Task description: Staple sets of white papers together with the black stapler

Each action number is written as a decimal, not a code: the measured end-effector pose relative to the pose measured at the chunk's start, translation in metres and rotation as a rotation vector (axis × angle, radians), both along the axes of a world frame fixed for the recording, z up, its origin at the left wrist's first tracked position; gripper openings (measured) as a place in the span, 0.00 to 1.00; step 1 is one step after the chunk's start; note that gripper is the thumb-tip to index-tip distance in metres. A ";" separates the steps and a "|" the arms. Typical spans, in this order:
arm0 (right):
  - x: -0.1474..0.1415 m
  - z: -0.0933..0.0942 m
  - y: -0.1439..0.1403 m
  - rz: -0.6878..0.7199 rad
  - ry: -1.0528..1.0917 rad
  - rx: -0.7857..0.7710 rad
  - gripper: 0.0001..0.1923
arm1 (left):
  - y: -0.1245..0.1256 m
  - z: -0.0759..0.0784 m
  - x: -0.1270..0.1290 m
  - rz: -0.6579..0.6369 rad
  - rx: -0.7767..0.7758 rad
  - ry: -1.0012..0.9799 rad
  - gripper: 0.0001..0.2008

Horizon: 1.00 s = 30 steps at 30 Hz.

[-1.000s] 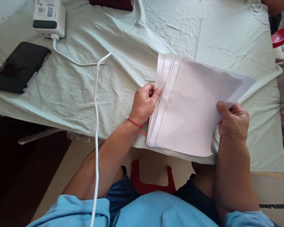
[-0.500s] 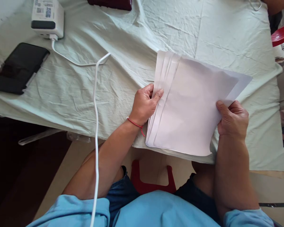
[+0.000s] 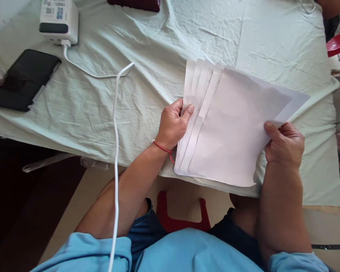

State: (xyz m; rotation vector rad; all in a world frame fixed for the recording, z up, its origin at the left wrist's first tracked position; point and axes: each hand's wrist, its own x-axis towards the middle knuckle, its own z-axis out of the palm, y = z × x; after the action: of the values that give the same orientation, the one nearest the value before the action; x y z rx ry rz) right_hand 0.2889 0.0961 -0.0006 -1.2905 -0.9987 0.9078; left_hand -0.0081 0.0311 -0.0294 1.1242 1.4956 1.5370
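The stack of white paper sheets (image 3: 232,124) lies at the near edge of the desk (image 3: 147,49), over its pale green cloth (image 3: 107,105), with the lower corners hanging a little past the edge. The sheets look light, thin and limp; they would bend under their own weight if lifted by one corner, and they slide readily over one another, as the stepped, fanned left margins show. They crease easily, so the safest hold is a flat pinch along an edge, one hold on each of two opposite sides, as here.

The left hand (image 3: 172,122) closes its grip on the fanned left edges: the thumb lies on top of the sheets and the curled fingers tuck beneath, wrist bent inward, a red thread bracelet (image 3: 163,148) just behind the grip. The right hand (image 3: 285,145) pinches the right edge of the top sheets, thumb over and fingers under, with the forearm running up from the lap. Whether it holds all the sheets or only the upper ones cannot be told. Both forearms angle inward, so the paper sits between the two grips.

Well away from the left grip, a white cable (image 3: 115,124) runs across the cloth toward a white charger block (image 3: 59,20), and a black phone (image 3: 22,79) lies beyond it.
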 end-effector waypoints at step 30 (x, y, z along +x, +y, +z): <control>-0.005 0.011 0.000 -0.136 -0.078 0.024 0.17 | -0.006 0.009 0.005 -0.039 -0.008 -0.050 0.08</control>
State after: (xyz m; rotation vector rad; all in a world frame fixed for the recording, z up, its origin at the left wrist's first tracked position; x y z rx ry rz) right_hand 0.2838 0.0960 0.0106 -1.3648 -0.9668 0.7443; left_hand -0.0031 0.0251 -0.0202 1.0966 1.4372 1.5200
